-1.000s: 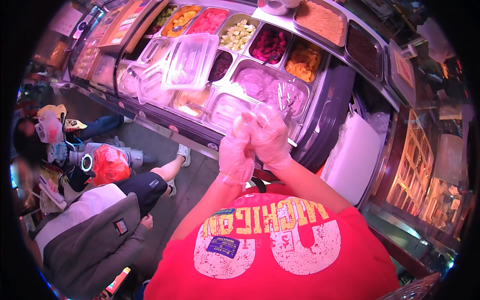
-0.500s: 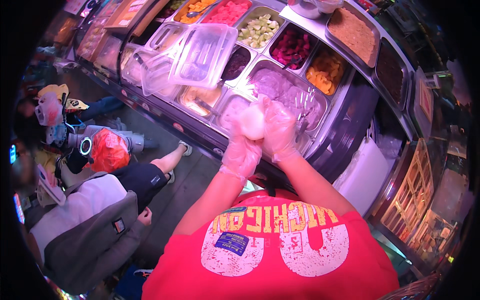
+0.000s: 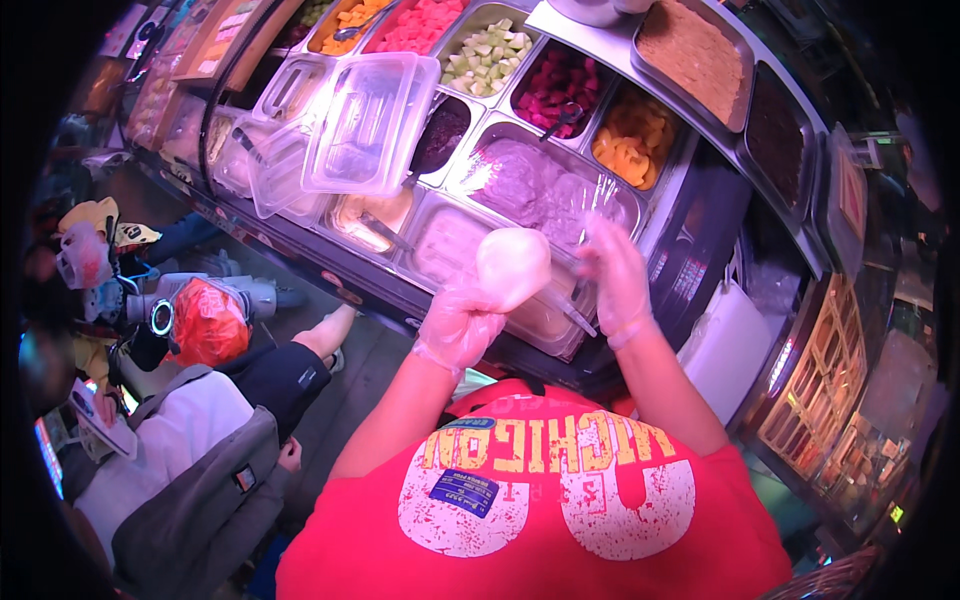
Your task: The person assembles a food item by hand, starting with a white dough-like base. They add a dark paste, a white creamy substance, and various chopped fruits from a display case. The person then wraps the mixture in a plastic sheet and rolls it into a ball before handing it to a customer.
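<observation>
Between the gloved fingers of my left hand [image 3: 460, 322] is a soft, round white dough wrapper [image 3: 513, 266], pinched at its lower left edge and spread out flat. My right hand [image 3: 616, 275], also in a clear plastic glove, is apart from the wrapper with its fingers spread and nothing in them. Just beyond both hands sits a metal pan of purple paste [image 3: 540, 185]. A smaller pan of pale lilac filling [image 3: 445, 235] lies beside the wrapper. Under the wrapper, a pale utensil handle [image 3: 568, 312] sticks out over the near pans.
Clear plastic tubs [image 3: 365, 125] are stacked on the counter's left. Farther pans hold green cubes [image 3: 487, 58], dark red cubes [image 3: 560, 90] and orange fruit pieces [image 3: 633, 148]. A crumb tray [image 3: 692, 60] stands on the raised shelf. A person in a grey vest [image 3: 200, 500] is at left.
My right hand has come away from the wrapper and moved right, its fingers opening. The wrapper, bunched between both hands before, is now wider and flatter in my left hand.
</observation>
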The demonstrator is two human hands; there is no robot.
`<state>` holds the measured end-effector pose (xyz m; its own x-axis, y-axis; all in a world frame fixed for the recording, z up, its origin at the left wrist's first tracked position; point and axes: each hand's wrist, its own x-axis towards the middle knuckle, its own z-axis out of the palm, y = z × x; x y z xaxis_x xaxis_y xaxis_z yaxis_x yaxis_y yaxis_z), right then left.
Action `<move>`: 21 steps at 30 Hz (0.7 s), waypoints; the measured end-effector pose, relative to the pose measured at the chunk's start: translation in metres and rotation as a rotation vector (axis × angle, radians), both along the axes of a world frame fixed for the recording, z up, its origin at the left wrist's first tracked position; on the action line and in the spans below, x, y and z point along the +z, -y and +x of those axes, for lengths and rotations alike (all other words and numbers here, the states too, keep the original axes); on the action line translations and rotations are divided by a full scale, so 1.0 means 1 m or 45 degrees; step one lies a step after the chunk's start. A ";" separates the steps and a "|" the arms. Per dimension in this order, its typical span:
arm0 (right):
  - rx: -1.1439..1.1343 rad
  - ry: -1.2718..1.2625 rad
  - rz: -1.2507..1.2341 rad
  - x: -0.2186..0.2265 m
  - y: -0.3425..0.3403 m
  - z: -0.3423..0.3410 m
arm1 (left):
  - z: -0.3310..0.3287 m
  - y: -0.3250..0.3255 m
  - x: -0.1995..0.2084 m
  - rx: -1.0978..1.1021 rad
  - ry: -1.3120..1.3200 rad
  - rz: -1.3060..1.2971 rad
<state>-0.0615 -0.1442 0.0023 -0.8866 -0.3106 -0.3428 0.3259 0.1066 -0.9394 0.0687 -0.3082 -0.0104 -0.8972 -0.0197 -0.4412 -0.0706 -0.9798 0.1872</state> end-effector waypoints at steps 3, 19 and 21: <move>0.701 -1.345 0.269 0.024 0.003 0.004 | 0.000 0.000 -0.002 -0.097 0.021 -0.008; 0.433 -0.668 1.030 -0.016 -0.006 -0.030 | 0.020 0.004 -0.034 0.251 0.163 0.097; 0.835 -0.332 1.376 -0.029 -0.018 -0.042 | 0.019 0.003 -0.036 0.204 0.236 -0.026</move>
<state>-0.1032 -0.1266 -0.0264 -0.7534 -0.3861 -0.5324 -0.2553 0.9178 -0.3042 0.0876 -0.3117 -0.0460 -0.7857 -0.1662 -0.5959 0.0508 -0.9773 0.2057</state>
